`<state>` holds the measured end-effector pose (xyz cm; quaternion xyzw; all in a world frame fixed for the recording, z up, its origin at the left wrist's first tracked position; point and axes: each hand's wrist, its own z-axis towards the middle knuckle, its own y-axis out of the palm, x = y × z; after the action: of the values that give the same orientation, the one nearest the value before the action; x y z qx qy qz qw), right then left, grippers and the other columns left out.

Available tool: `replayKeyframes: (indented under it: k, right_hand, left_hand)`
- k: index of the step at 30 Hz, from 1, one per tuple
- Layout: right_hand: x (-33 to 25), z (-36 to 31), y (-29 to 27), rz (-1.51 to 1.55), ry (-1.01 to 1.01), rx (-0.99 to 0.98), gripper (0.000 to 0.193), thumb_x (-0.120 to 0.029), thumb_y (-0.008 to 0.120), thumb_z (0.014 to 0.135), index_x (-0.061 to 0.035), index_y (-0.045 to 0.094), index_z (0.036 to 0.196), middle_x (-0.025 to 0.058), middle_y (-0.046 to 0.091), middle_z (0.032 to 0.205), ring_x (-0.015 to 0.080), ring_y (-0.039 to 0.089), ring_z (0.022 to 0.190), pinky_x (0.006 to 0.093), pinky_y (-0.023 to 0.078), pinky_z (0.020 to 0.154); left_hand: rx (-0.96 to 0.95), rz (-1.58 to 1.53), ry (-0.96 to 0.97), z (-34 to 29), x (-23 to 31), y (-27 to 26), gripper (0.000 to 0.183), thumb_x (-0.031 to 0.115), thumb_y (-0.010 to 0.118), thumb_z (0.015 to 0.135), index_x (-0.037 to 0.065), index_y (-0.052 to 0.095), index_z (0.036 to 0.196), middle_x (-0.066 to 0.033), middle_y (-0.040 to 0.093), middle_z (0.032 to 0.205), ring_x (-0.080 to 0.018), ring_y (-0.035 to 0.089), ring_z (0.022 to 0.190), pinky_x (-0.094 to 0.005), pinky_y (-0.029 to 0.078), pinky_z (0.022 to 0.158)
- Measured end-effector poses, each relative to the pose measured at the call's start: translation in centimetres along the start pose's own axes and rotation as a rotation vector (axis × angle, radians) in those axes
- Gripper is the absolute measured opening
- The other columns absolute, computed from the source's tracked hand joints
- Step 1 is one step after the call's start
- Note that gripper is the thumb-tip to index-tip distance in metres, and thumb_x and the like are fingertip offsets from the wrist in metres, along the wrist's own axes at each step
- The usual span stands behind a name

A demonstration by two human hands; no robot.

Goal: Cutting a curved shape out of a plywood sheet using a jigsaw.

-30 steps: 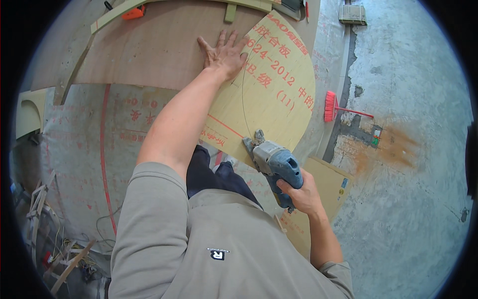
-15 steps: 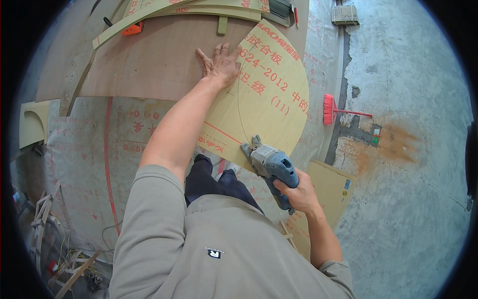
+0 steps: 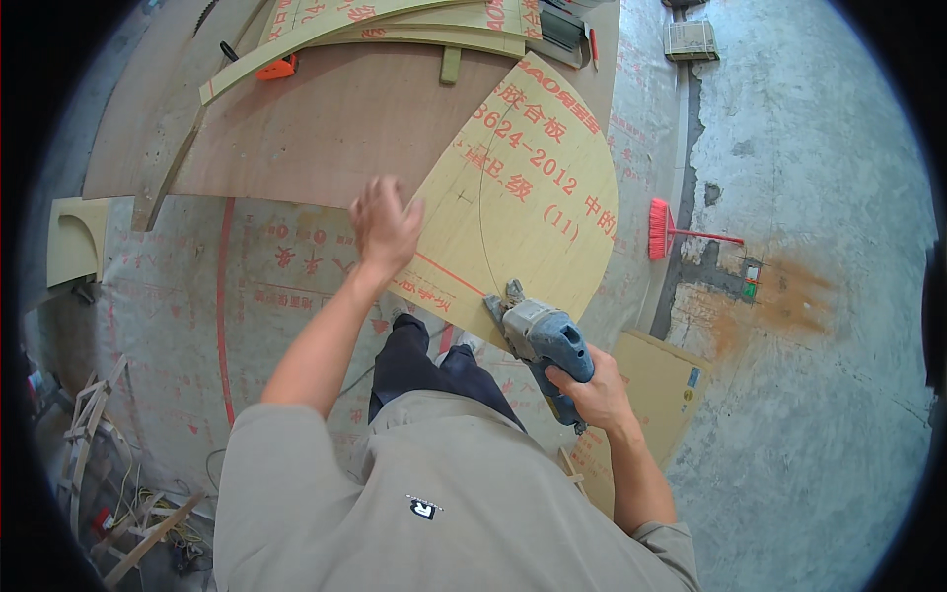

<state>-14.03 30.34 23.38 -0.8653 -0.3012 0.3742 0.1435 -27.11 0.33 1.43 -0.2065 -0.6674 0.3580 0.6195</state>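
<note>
The right hand (image 3: 595, 390) was closed around the grip of a blue-and-grey jigsaw (image 3: 554, 340), whose front end sat at the lower edge of a fan-shaped plywood panel (image 3: 547, 252). The left hand (image 3: 385, 232) was half open and slightly blurred, its fingers loosely curled and holding nothing; it was at the panel's left edge, and whether it touched the wood could not be told.

The panel, yellow with red print, jutted out over the near edge of a brown work surface (image 3: 326, 123). A thin curved line (image 3: 481, 212) ran down it, its lower end close by the saw's nose. The step looked like lining the jigsaw up with that mark; the next move seemed to call for a firm left hand on the panel and the blade true to the curve.

Beyond, curved plywood strips (image 3: 326, 49) lay at the far side of the surface, an orange tool (image 3: 279, 67) beside them. Farther right, a red broom (image 3: 659, 232) lay on the floor (image 3: 809, 414), and a flat board (image 3: 651, 395) stood behind the right forearm.
</note>
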Motion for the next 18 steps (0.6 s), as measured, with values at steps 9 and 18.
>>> replayKeyframes:
  k: [9,18]
  right_hand:
    - [-0.2,0.1,-0.2,-0.012,0.002,-0.024,0.036,-0.018,0.081,0.089,-0.0024,0.073,0.12,0.0104,0.078,0.097,0.0186,0.07,0.087,0.037,0.057,0.085]
    - [1.0,-0.3,-3.0,-0.14,-0.086,-0.102,0.037,-0.019,0.081,0.088,-0.002,0.072,0.12,0.0118,0.078,0.095,0.0195,0.072,0.087,0.0373,0.056,0.083]
  left_hand:
    - [-0.477,-0.512,-0.373,-4.5,-3.7,-2.1,0.061,0.053,0.076,0.093,-0.006,0.071,0.11,-0.021,0.078,0.098,-0.0345,0.076,0.091,-0.0428,0.057,0.083]
    - [-0.471,-0.582,-0.566,-7.9,-3.3,0.3,0.065,0.059,0.071,0.098,-0.006,0.075,0.102,-0.0172,0.077,0.092,-0.0194,0.072,0.086,-0.0374,0.056,0.079]
